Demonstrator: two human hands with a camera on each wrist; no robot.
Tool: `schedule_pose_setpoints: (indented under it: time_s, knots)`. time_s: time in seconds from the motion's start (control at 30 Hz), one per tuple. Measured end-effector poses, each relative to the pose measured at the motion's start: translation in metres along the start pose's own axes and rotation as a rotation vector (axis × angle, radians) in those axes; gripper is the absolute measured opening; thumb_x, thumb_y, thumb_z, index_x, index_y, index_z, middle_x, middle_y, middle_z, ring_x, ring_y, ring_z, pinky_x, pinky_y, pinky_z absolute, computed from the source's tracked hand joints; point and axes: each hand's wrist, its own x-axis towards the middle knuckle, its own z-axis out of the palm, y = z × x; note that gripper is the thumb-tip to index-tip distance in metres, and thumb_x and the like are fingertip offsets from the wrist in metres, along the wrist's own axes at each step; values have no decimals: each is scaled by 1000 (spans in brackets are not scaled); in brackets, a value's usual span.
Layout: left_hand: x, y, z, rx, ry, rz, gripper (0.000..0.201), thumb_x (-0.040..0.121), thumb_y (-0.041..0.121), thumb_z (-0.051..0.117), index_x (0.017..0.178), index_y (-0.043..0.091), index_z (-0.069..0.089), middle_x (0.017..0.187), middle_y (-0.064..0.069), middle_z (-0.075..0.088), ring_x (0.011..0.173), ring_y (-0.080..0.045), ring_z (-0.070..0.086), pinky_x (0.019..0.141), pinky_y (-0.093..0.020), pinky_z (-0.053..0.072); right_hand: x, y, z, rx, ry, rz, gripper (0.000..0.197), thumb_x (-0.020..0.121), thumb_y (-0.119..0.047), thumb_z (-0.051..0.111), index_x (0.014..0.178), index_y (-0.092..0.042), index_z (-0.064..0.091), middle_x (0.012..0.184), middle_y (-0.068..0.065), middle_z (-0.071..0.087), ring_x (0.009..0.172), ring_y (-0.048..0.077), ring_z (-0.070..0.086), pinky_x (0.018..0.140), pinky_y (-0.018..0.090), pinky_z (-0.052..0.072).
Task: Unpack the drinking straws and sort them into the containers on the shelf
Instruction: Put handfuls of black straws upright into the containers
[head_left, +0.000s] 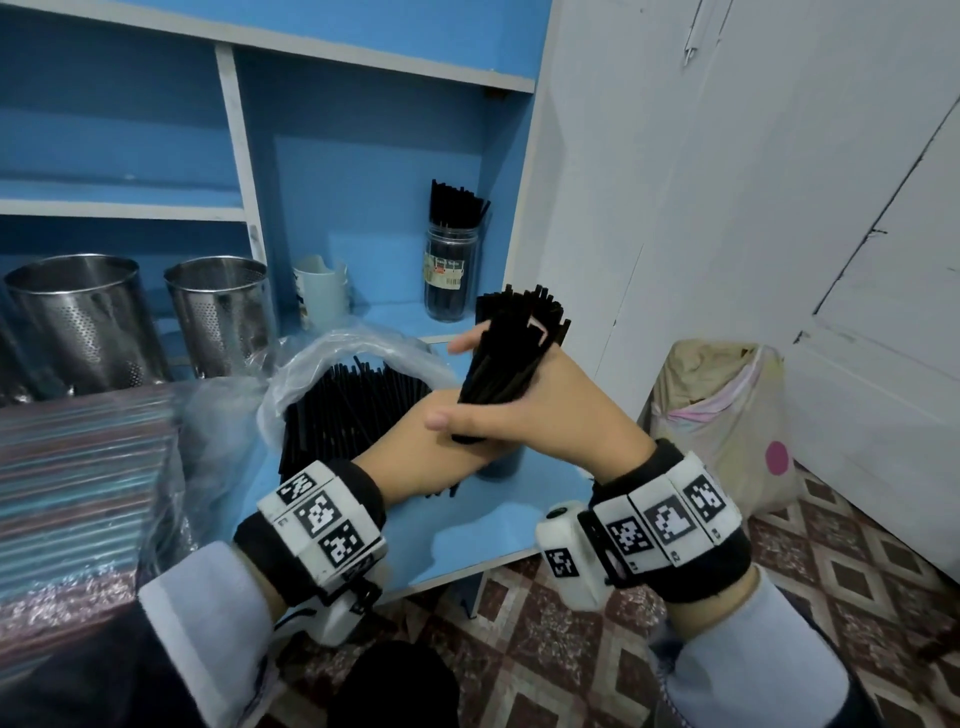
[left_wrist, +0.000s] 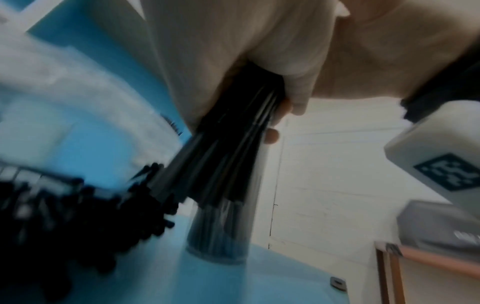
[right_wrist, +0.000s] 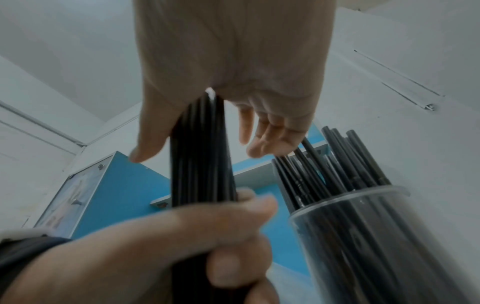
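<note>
A bundle of black straws (head_left: 509, 353) stands upright between both hands above the blue desk (head_left: 467, 535). My left hand (head_left: 410, 452) grips the bundle's lower end; the right wrist view shows the bundle (right_wrist: 202, 164) with the left hand's fingers (right_wrist: 221, 222) curled round it. My right hand (head_left: 540, 410) lies against the bundle higher up, thumb and loose fingers either side. A clear jar (head_left: 501, 465) holding black straws stands under the hands, mostly hidden. An open plastic bag (head_left: 332, 348) of black straws (head_left: 353, 410) lies to the left. A second jar (head_left: 451, 270) with straws stands on the shelf.
Two perforated steel holders (head_left: 78, 322) (head_left: 223, 317) and a white cup (head_left: 322, 291) stand on the shelf. Packs of coloured straws (head_left: 78, 467) lie at the left. A lined bin (head_left: 727, 415) stands on the floor at the right, by white doors.
</note>
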Motion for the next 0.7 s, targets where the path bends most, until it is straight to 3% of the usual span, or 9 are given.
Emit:
schedule_pose_setpoints:
  time_s: [0.07, 0.17, 0.27, 0.33, 0.4, 0.47, 0.5, 0.57, 0.7]
  knots:
    - [3, -2, 1, 3, 56, 28, 31, 78, 44, 50, 102, 28, 60, 92, 9, 68, 90, -12, 67, 76, -36, 58, -2, 1, 0, 99, -63, 10, 32, 72, -17, 86, 98, -9, 68, 93, -7, 67, 84, -4, 61, 75, 7, 45]
    - [3, 5, 2, -109, 171, 74, 39, 70, 39, 59, 108, 43, 52, 86, 31, 66, 86, 3, 67, 62, -9, 47, -2, -3, -4, 68, -19, -37, 12, 80, -4, 75, 89, -1, 68, 85, 8, 69, 78, 7, 64, 71, 11, 48]
    - [10, 13, 6, -239, 307, 122, 47, 65, 36, 70, 106, 48, 50, 93, 23, 68, 88, 4, 66, 67, -14, 51, 4, -11, -16, 79, 74, -78, 13, 80, -3, 72, 88, 5, 64, 82, 17, 66, 73, 16, 63, 67, 24, 51]
    - [17, 16, 8, -267, 460, 129, 59, 63, 41, 79, 110, 39, 44, 108, 13, 62, 103, -6, 62, 82, -24, 53, 9, -18, -31, 125, 107, -121, 7, 83, -4, 70, 84, 1, 66, 72, 2, 67, 64, 7, 63, 59, 19, 48]
    - [29, 14, 9, -206, 570, 102, 82, 58, 47, 84, 122, 34, 34, 125, 3, 46, 121, -11, 47, 100, -25, 43, 17, -22, -50, 151, 184, -166, 7, 84, -5, 69, 78, -7, 66, 63, -12, 63, 53, -1, 59, 52, 10, 43]
    - [42, 9, 9, -231, 529, 7, 108, 51, 55, 88, 135, 35, 23, 136, 5, 33, 131, -7, 34, 107, -19, 30, 26, -26, -68, 161, 265, -174, 8, 82, -12, 69, 75, -11, 65, 62, -7, 63, 48, 5, 56, 46, 16, 41]
    - [48, 5, 8, -257, 461, -44, 120, 49, 56, 91, 141, 35, 17, 140, 7, 29, 133, -5, 31, 108, -19, 27, 31, -26, -76, 159, 293, -168, 9, 80, -15, 69, 74, -9, 66, 63, 1, 63, 49, 16, 56, 44, 20, 41]
    - [58, -6, 5, -280, 310, -119, 129, 51, 47, 94, 147, 36, 10, 138, 15, 34, 129, -2, 39, 106, -22, 32, 41, -22, -87, 143, 325, -155, 18, 77, -20, 68, 75, -3, 64, 68, 15, 63, 55, 35, 54, 44, 25, 40]
    - [68, -21, 1, -269, 175, -181, 104, 48, 52, 92, 135, 30, 41, 120, 17, 62, 112, 1, 60, 98, -29, 50, 59, -12, -98, 62, 323, -111, 30, 75, -23, 64, 78, 6, 57, 74, 27, 59, 55, 36, 50, 46, 26, 40]
